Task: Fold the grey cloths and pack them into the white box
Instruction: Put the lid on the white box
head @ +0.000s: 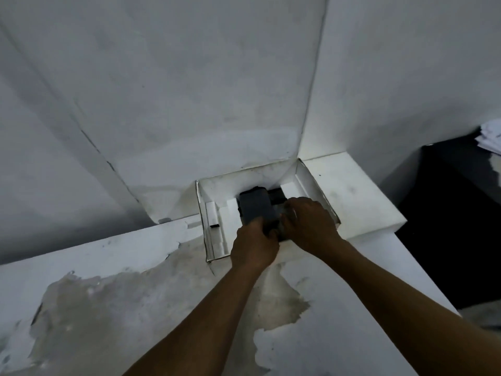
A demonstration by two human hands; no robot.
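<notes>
Fingers (291, 208) of my left hand (254, 246) and right hand (309, 225) are curled on the cloth (254, 206), folded, just ahead of them inside the box (208, 240). Soft, light, floppy, I reckon, so pinch the edges or the fold slips open.

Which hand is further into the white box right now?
The right hand: it lies over the white box interior, fingers on the grey cloth. The left hand sits at the near rim, holding the cloth's near end.
</notes>
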